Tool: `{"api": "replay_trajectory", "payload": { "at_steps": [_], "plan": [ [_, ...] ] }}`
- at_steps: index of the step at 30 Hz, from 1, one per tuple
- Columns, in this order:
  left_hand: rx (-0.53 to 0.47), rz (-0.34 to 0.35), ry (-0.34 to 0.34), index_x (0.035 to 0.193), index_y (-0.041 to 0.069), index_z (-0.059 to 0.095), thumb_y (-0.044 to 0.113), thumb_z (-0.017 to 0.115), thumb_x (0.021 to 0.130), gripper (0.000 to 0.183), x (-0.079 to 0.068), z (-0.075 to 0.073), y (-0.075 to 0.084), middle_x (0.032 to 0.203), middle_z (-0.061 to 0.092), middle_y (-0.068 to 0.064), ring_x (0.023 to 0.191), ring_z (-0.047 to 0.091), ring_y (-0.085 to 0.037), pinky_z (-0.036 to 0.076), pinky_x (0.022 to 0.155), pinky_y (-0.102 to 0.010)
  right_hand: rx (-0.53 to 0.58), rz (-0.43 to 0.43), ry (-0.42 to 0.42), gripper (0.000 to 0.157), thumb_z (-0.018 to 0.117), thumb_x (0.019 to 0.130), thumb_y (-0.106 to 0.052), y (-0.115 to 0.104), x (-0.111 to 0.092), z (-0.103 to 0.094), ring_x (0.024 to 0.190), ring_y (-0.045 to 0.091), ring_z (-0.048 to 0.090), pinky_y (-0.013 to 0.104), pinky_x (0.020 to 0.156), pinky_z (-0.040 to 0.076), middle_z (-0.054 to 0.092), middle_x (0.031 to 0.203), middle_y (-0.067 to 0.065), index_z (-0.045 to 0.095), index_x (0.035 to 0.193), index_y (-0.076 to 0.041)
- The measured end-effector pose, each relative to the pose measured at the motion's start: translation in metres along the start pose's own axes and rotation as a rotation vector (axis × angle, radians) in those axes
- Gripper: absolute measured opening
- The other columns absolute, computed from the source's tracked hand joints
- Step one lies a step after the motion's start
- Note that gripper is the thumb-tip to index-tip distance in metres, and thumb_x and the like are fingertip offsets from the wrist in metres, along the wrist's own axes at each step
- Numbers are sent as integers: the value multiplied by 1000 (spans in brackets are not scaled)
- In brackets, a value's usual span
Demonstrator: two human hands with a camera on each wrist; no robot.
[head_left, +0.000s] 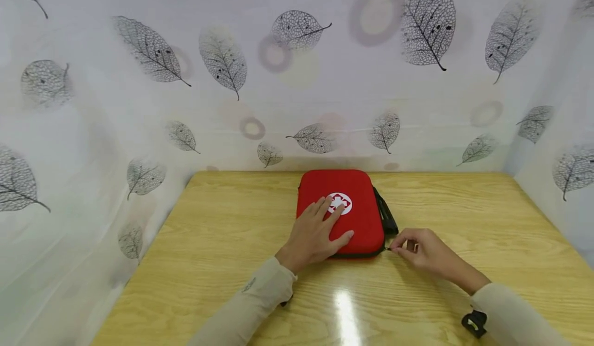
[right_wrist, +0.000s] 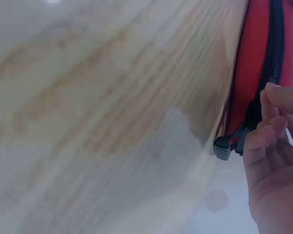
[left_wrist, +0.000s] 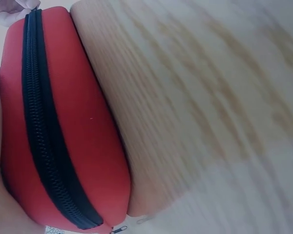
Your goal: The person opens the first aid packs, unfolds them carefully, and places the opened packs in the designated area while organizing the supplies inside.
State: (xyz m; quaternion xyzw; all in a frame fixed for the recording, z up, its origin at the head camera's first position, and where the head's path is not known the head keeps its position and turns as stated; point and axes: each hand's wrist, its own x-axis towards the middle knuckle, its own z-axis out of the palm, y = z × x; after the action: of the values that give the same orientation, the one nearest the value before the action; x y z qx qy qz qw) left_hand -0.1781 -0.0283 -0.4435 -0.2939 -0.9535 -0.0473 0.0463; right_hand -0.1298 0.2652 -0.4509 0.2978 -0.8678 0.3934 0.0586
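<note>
While left hand (head_left: 315, 232) lies spread-fingered on case (head_left: 363, 222), partly hiding emblem (head_left: 344, 199), right hand (head_left: 424, 250) pinches zip pull (head_left: 388, 249), nearly hidden; left-wrist view crops both hands.

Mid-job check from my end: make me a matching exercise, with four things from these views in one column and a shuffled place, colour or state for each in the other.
1. Left hand
2. Right hand
3. Black carry handle
4. Round emblem

A. pinching the zipper pull at the near right corner of the red zippered case
B. white with red
C. resting spread on top of the case
D. attached along the right side of the case

Pairs: 1-C, 2-A, 3-D, 4-B
</note>
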Motion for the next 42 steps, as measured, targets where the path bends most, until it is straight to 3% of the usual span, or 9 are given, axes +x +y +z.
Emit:
{"api": "replay_trajectory", "payload": {
  "at_steps": [5,15,21,33,37,42],
  "plan": [
    [25,-5,-6,160,26,33,65,36,100,71,-4,-4,0,165,27,-10,150,29,-31,23,122,-41,-60,14,30,18,76,84,8,0,4,-3,61,-1,53,22,49,46,72,83,-4,74,85,-10],
    [115,-1,-1,157,26,39,69,32,100,72,-15,-9,5,160,37,-11,142,39,-29,33,117,-42,-183,149,46,12,74,86,5,6,13,-12,53,1,44,23,46,40,69,79,-4,76,88,-7],
    [138,29,36,153,23,47,67,36,99,71,-21,-13,6,152,47,-12,137,45,-29,35,115,-43,-262,184,70,1,75,88,-1,12,23,-15,53,2,45,24,48,41,69,78,-2,75,87,-2],
    [174,102,96,141,20,61,61,46,99,61,-25,-20,9,130,62,-8,120,57,-27,43,107,-40,-278,227,45,5,72,89,-1,24,50,-21,53,7,47,26,50,41,72,82,3,77,91,-2],
    [192,124,139,133,19,67,58,50,98,55,-25,-22,10,121,66,-6,110,60,-24,47,101,-38,-280,224,48,5,72,89,-1,28,60,-22,54,8,49,26,51,43,72,82,5,77,91,-1],
    [191,176,243,109,16,74,51,56,96,41,-24,-21,10,100,69,-3,93,63,-19,52,86,-33,-263,222,33,6,71,90,-1,34,70,-23,55,9,53,27,52,45,72,84,9,76,92,1]
  ]
}}
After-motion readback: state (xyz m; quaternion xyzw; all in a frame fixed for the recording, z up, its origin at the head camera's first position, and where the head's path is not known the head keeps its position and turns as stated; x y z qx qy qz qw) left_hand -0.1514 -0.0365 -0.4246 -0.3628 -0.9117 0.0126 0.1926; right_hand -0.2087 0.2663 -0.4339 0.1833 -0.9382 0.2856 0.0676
